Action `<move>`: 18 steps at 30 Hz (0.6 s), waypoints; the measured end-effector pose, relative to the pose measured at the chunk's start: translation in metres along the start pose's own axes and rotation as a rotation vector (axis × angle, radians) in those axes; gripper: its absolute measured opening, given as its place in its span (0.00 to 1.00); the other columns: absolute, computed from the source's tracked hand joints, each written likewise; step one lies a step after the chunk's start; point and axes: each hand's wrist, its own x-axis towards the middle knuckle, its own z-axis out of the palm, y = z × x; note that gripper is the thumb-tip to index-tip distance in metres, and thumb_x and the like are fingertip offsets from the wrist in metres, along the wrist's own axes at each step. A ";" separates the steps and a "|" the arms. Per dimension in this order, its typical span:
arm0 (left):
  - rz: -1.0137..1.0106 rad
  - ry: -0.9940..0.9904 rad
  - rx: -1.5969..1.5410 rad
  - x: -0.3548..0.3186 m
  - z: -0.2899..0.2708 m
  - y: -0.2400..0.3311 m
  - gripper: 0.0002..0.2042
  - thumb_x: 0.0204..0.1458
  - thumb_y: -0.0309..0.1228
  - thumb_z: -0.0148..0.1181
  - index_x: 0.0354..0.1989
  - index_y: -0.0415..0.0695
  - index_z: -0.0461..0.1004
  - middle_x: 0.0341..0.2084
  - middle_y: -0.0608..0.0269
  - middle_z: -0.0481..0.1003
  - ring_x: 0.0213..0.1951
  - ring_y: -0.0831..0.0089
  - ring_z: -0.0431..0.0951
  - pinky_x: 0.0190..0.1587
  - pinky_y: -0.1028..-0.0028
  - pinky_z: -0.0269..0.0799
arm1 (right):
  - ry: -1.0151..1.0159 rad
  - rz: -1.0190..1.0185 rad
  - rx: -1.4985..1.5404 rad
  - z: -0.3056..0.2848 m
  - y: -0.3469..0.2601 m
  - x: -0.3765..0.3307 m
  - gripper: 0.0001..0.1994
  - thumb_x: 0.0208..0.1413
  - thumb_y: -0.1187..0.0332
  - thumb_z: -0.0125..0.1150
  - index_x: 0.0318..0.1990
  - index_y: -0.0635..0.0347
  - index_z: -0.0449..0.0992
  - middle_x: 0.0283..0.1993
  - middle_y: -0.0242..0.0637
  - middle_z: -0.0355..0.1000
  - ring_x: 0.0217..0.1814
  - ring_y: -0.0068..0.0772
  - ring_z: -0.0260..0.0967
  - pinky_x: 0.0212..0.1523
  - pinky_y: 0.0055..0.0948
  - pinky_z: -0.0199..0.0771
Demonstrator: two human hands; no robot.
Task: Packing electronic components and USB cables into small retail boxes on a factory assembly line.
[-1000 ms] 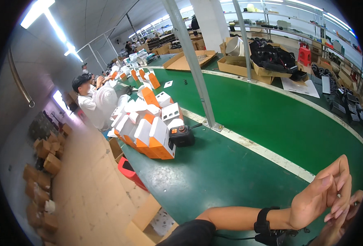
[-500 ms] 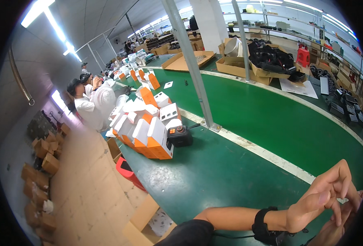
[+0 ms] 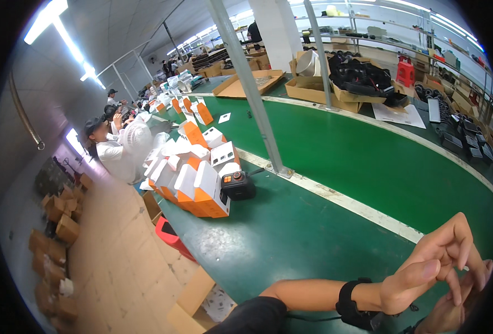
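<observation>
Right, left hand [image 3: 424, 274]: fingers curled in, can't tell the grip
Right hand [image 3: 452, 313]: partly hidden, can't tell
White bit [image 3: 466, 268]: by the left fingers, near green table [image 3: 302, 234]

Right-hand grip [image 3: 461, 305] mostly hidden behind left-hand grip [image 3: 424, 273], outer side lost in dark rim; pale bit [image 3: 466, 268] there too small to identify. Black sleeve [image 3: 252, 317] and open carton [image 3: 192, 290] cut off at bottom. Nearest worker [image 3: 111, 154] partly behind white fan [image 3: 138, 137], blurred. Pieces in black heap [image 3: 360, 78] indistinct.
</observation>
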 end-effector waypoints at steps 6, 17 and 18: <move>-0.033 -0.003 -0.005 -0.002 -0.002 0.001 0.32 0.56 0.65 0.56 0.44 0.44 0.60 0.43 0.45 0.79 0.48 0.67 0.81 0.34 0.75 0.84 | 0.117 0.125 0.171 0.002 0.001 -0.009 0.10 0.65 0.64 0.62 0.48 0.59 0.74 0.35 0.24 0.74 0.36 0.16 0.71 0.35 0.19 0.69; -0.034 -0.011 -0.009 -0.002 0.001 0.001 0.30 0.57 0.63 0.56 0.43 0.44 0.61 0.43 0.43 0.79 0.49 0.64 0.81 0.40 0.73 0.83 | 0.449 -0.271 -0.235 0.002 0.019 -0.008 0.07 0.64 0.67 0.61 0.45 0.57 0.74 0.31 0.20 0.73 0.33 0.12 0.70 0.32 0.15 0.67; -0.037 -0.017 -0.003 -0.001 0.001 0.002 0.30 0.57 0.63 0.56 0.43 0.44 0.61 0.43 0.43 0.79 0.49 0.64 0.81 0.40 0.72 0.83 | 0.474 -0.307 -0.269 0.003 0.020 -0.008 0.06 0.64 0.68 0.61 0.45 0.57 0.74 0.31 0.19 0.73 0.33 0.12 0.69 0.32 0.14 0.67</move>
